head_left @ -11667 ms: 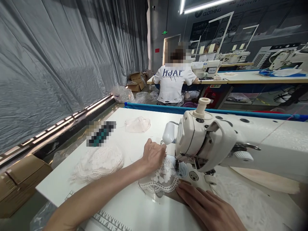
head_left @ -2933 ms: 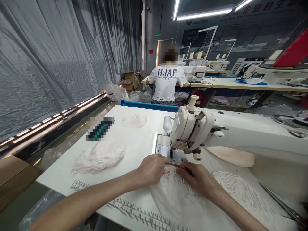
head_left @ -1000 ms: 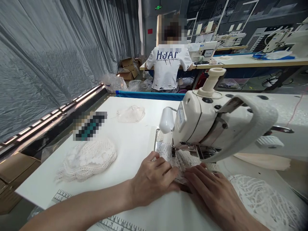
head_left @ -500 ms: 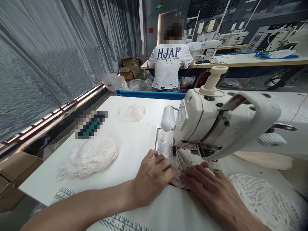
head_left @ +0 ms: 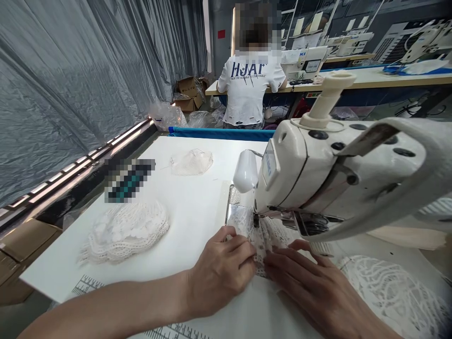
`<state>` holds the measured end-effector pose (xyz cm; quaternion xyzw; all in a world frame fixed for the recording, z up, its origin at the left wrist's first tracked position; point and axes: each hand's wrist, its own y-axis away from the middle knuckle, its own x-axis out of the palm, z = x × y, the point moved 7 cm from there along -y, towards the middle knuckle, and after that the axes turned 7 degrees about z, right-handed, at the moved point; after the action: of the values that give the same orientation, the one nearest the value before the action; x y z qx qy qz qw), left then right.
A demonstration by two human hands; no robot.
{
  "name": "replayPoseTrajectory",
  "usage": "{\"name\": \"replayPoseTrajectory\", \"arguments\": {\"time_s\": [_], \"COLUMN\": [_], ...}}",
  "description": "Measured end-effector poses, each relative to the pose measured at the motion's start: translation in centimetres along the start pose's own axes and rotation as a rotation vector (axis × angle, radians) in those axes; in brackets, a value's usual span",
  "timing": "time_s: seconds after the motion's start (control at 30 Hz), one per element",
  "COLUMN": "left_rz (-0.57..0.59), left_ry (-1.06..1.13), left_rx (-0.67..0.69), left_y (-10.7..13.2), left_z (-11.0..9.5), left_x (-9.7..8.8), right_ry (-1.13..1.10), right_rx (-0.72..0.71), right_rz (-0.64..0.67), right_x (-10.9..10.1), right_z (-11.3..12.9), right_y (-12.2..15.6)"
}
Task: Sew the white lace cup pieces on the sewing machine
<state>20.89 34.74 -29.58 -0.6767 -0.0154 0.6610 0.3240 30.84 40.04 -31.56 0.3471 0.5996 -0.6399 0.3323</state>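
Note:
White lace fabric [head_left: 264, 240] lies under the presser foot [head_left: 256, 219] of a white sewing machine [head_left: 287, 169]. Curled fingers of my left hand [head_left: 222, 270] grip its near left edge, just in front of the needle area. My right hand [head_left: 314, 282] is on the lace's right side, fingers close together and bent over it, with the thumb side near my left fingertips. Part of the lace is hidden beneath both hands. To the right, a loose heap of white lace strips [head_left: 391, 292] rests beside my right wrist.
A pile of white lace pieces [head_left: 127, 230] lies on the table [head_left: 192, 207] at left, with a thin sheer piece [head_left: 192, 161] behind. Printed ruler markings [head_left: 86, 284] run along the near edge. A person in a white shirt [head_left: 249, 92] sits ahead. Cardboard boxes [head_left: 21, 254] stand at left.
The view has shifted slightly, so the machine looks larger and nearer. Both hands keep their hold on the lace by the presser foot, the left slightly farther from the right.

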Motion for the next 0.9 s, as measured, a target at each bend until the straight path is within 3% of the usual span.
{"name": "replayPoseTrajectory", "arguments": {"time_s": [0.23,0.9], "left_rz": [-0.015,-0.018], "left_ry": [-0.069,-0.073], "left_rx": [-0.001,-0.01], "left_y": [0.21,0.25], "left_z": [-0.28,-0.37], "left_x": [0.25,-0.17], "right_ry": [-0.075,-0.138], "right_rx": [-0.055,-0.024], "right_rz": [0.019,0.038], "right_x": [-0.4,0.01], "right_z": [0.3,-0.28], "right_y": [-0.6,-0.02]}}
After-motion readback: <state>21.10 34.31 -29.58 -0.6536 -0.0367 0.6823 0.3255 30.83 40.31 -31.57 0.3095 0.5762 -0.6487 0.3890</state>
